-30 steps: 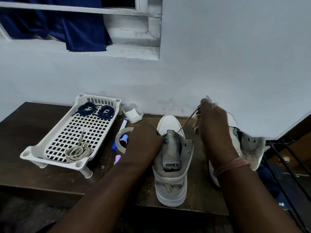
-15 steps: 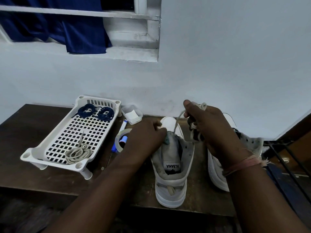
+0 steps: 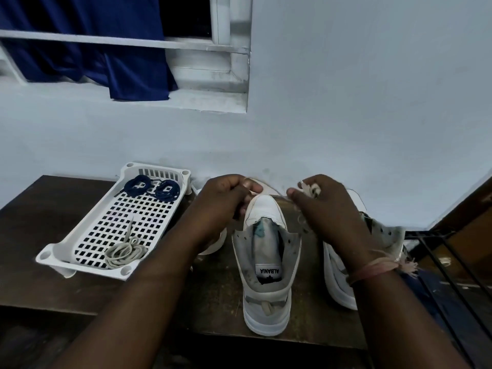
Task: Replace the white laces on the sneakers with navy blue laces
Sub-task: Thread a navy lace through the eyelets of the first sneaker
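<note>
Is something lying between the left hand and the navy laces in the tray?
Nothing visible blocks the way. The left hand grips the white lace above the sneaker; the navy laces lie uncovered at the far end of the tray.

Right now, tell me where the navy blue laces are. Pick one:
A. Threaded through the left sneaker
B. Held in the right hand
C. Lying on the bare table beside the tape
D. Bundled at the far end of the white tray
D: the navy blue laces lie as two coiled bundles at the far end of the white tray, untouched by either hand.
</note>
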Action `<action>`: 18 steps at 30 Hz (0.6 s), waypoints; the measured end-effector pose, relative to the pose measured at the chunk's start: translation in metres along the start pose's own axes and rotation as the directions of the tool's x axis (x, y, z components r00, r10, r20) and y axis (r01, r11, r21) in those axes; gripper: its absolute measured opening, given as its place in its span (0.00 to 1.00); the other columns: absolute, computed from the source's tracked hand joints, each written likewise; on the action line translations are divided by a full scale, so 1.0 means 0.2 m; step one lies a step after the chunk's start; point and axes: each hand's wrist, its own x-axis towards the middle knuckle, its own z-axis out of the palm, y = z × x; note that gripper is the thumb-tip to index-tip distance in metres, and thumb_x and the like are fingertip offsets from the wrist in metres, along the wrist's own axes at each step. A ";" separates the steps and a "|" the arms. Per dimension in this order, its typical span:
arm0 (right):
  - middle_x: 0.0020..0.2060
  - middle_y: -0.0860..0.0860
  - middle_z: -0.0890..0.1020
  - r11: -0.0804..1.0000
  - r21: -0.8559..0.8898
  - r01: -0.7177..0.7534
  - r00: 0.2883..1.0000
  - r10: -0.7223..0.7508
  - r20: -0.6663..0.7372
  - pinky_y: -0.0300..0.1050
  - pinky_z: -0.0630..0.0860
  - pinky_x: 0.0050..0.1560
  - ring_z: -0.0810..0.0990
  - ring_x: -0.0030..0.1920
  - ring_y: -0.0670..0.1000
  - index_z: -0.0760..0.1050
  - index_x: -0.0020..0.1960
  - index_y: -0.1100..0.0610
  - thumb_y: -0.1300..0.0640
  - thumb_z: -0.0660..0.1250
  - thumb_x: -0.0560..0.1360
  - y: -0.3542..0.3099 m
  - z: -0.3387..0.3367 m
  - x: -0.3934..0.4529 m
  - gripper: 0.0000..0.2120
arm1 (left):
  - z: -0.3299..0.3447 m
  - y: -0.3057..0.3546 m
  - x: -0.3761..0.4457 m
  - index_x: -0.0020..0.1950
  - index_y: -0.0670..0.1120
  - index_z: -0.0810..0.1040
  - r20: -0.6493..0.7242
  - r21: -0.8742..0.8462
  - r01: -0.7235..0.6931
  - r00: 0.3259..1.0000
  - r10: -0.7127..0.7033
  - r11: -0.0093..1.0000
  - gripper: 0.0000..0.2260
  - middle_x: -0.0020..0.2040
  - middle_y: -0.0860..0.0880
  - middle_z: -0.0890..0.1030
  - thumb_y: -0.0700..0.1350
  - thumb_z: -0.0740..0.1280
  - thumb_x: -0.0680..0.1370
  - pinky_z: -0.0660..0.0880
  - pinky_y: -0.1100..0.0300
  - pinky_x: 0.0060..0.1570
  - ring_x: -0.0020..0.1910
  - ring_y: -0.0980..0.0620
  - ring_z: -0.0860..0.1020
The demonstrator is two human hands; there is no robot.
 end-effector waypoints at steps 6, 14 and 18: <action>0.65 0.49 0.75 0.975 -0.219 0.038 0.999 -0.034 0.024 0.53 0.73 0.66 0.77 0.62 0.52 0.73 0.68 0.46 0.42 0.72 0.75 -0.08 0.04 -0.07 0.24 | -0.01 0.01 0.01 0.49 0.41 0.83 0.103 -0.206 0.126 0.989 -0.107 0.970 0.14 0.32 0.50 0.68 0.45 0.59 0.83 0.56 0.62 0.27 0.26 0.55 0.60; 0.40 0.42 0.85 0.957 -0.061 0.284 0.941 -0.267 0.207 0.46 0.75 0.46 0.81 0.42 0.40 0.78 0.51 0.48 0.57 0.63 0.80 -0.16 0.10 -0.16 0.06 | 0.01 0.04 -0.03 0.41 0.45 0.77 0.277 -0.291 0.100 0.961 -0.016 0.951 0.09 0.34 0.48 0.66 0.46 0.61 0.76 0.53 0.56 0.34 0.29 0.53 0.60; 0.29 0.38 0.79 0.964 0.037 0.263 0.964 -0.264 0.038 0.40 0.70 0.36 0.77 0.31 0.40 0.80 0.42 0.50 0.56 0.66 0.81 -0.17 0.03 -0.17 0.09 | -0.03 0.05 -0.07 0.46 0.44 0.79 0.451 -0.344 0.199 0.892 -0.024 0.918 0.10 0.37 0.48 0.70 0.42 0.59 0.82 0.66 0.60 0.34 0.32 0.53 0.69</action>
